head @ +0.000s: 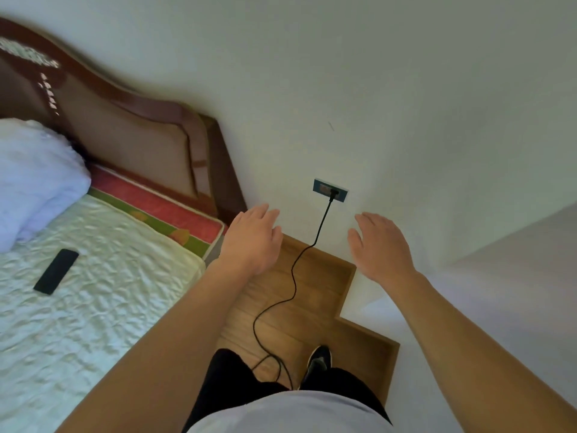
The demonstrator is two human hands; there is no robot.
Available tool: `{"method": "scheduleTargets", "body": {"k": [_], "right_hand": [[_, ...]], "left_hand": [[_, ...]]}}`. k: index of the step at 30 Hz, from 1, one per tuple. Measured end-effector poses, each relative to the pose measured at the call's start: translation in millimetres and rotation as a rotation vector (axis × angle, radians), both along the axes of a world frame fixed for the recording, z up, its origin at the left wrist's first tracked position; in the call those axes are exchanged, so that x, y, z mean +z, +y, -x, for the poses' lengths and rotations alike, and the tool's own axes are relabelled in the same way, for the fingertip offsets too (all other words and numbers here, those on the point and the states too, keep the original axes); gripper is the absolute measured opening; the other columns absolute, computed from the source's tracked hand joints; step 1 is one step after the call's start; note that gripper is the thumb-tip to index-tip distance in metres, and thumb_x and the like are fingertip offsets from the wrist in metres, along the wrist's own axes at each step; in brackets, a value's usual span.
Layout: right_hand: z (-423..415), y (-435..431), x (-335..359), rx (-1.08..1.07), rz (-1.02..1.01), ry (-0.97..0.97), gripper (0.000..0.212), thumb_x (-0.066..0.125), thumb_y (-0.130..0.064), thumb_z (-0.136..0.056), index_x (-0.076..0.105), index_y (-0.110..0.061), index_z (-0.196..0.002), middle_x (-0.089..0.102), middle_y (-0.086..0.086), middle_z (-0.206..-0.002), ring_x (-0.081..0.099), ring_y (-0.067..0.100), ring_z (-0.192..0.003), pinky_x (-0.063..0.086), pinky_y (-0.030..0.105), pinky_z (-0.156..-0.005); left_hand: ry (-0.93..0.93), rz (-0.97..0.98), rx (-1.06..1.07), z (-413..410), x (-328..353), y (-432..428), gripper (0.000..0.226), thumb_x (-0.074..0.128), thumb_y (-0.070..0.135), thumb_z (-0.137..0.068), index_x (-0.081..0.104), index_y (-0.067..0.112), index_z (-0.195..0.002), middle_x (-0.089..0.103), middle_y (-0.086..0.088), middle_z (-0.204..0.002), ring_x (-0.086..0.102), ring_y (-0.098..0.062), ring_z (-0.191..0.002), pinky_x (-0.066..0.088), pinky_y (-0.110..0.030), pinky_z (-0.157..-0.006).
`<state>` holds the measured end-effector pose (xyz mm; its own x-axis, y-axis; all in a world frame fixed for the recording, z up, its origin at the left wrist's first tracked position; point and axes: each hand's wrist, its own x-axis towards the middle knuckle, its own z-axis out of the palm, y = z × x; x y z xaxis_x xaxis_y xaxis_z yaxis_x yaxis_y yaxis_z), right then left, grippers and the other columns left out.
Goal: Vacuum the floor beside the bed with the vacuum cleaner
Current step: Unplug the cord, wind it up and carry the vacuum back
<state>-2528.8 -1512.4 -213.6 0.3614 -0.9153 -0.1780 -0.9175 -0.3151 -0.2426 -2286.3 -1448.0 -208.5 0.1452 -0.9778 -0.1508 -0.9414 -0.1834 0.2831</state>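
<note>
Nearest, a grey shirt (290, 414) is seen. Beyond it, left hand (249, 242) and right hand (382, 248) are held out palm-down, fingers straight and close together, nothing gripped. Between them a black cord (293, 276) is plugged into the wall socket (330, 191) and trails across the wooden floor (315, 295) right of the bed (109, 276) — the vacuum cleaner itself cannot be seen.
</note>
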Motion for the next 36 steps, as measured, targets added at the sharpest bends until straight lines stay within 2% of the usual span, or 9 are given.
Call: {"method": "scheduleTargets", "body": {"k": [5, 11, 16, 20, 24, 32, 36], "right_hand": [[-7.8, -22.5, -11.0, -0.030, 0.004, -0.001, 0.050, 0.033, -0.033, -0.108, 0.044, -0.008, -0.150, 0.048, 0.012, -0.153, 0.042, 0.029, -0.142, 0.027, 0.043, -0.121], [-18.4, -42.9, -36.0, -0.123, 0.024, 0.056, 0.047, 0.034, -0.032, -0.105, 0.053, -0.006, -0.140, 0.058, 0.014, -0.141, 0.052, 0.031, -0.130, 0.034, 0.045, -0.116], [-40.2, -53.7, -54.3, -0.191, -0.031, 0.120, 0.049, 0.031, -0.033, -0.105, 0.052, -0.008, -0.141, 0.056, 0.012, -0.142, 0.048, 0.031, -0.132, 0.029, 0.044, -0.118], [-52.6, -66.8, -70.4, -0.226, -0.053, 0.152, 0.050, 0.029, -0.034, -0.103, 0.055, -0.008, -0.137, 0.059, 0.012, -0.137, 0.051, 0.030, -0.129, 0.032, 0.045, -0.116], [-56.3, -79.6, -102.8, -0.286, -0.072, 0.119, 0.049, 0.032, -0.033, -0.104, 0.053, -0.007, -0.140, 0.057, 0.013, -0.142, 0.049, 0.030, -0.133, 0.030, 0.045, -0.118], [-58.7, -100.1, -177.8, -0.327, -0.153, 0.067, 0.047, 0.035, -0.033, -0.106, 0.051, -0.007, -0.142, 0.055, 0.014, -0.144, 0.048, 0.031, -0.134, 0.030, 0.043, -0.118], [-60.0, -117.1, -208.4, -0.326, -0.162, 0.063, 0.050, 0.035, -0.034, -0.106, 0.047, -0.007, -0.147, 0.050, 0.014, -0.150, 0.044, 0.031, -0.140, 0.027, 0.044, -0.120]], "left_hand": [[-0.018, 0.006, -0.047, -10.0, -8.1, -30.7, 0.050, 0.032, 0.033, -0.107, 0.038, 0.017, -0.154, 0.036, -0.007, -0.161, 0.028, -0.023, -0.150, 0.017, -0.040, -0.123], [-0.036, -0.056, -0.226, -26.7, -35.2, -80.5, 0.052, 0.032, 0.035, -0.107, 0.034, 0.017, -0.155, 0.031, -0.008, -0.163, 0.025, -0.025, -0.151, 0.017, -0.041, -0.123], [-0.053, -0.125, -0.360, -52.6, -56.8, -111.0, 0.053, 0.030, 0.038, -0.107, 0.033, 0.018, -0.156, 0.029, -0.008, -0.164, 0.024, -0.026, -0.152, 0.018, -0.042, -0.123], [-0.094, -0.185, -0.460, -73.9, -77.9, -132.5, 0.054, 0.027, 0.039, -0.107, 0.034, 0.017, -0.155, 0.030, -0.009, -0.164, 0.025, -0.026, -0.152, 0.016, -0.041, -0.123], [-0.128, -0.234, -0.527, -75.4, -114.0, -152.1, 0.054, 0.026, 0.041, -0.107, 0.033, 0.018, -0.155, 0.031, -0.008, -0.164, 0.025, -0.026, -0.152, 0.017, -0.041, -0.123], [-0.072, -0.306, -0.534, -53.7, -190.4, -174.2, 0.055, 0.026, 0.042, -0.107, 0.030, 0.018, -0.157, 0.029, -0.007, -0.165, 0.022, -0.024, -0.153, 0.014, -0.039, -0.123], [-0.048, -0.322, -0.557, -40.3, -228.8, -189.9, 0.055, 0.027, 0.042, -0.107, 0.030, 0.018, -0.157, 0.029, -0.008, -0.165, 0.023, -0.025, -0.153, 0.018, -0.043, -0.125]]}}
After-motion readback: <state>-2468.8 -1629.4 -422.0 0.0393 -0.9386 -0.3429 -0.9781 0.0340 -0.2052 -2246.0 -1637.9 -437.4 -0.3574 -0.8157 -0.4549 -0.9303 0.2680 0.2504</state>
